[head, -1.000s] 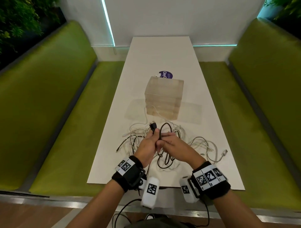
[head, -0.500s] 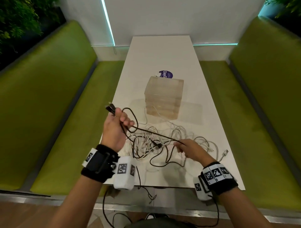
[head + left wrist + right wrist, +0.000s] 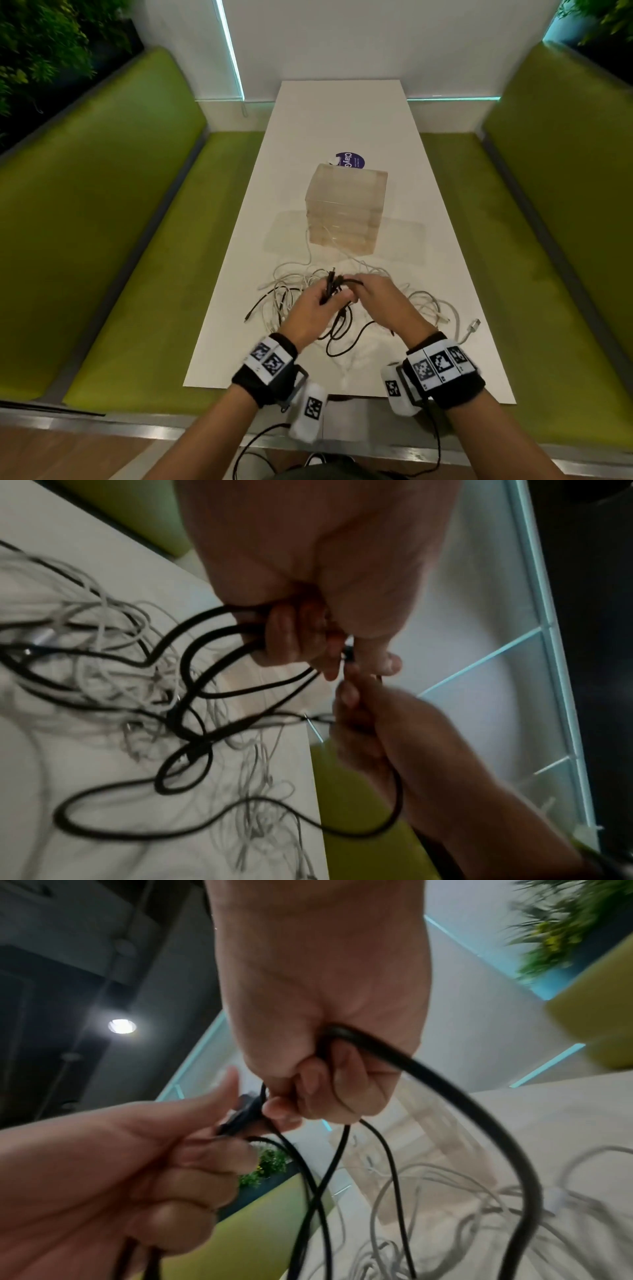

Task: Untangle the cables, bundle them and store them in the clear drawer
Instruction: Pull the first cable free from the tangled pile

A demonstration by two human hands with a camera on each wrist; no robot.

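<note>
Black cable point(image 3: 342, 337) loops sit gripped in your left hand point(image 3: 310, 317) and right hand point(image 3: 383, 303); white cables point(image 3: 428, 301) at three o'clock could snag and drag along.

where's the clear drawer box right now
In the head view the clear drawer box stands mid-table, straight beyond the cable tangle, with a purple sticker just behind it.

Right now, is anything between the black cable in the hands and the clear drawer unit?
Only the tangled white cables lie on the table between the black cable, gripped by both hands, and the clear drawer unit, whose drawers look closed.
</note>
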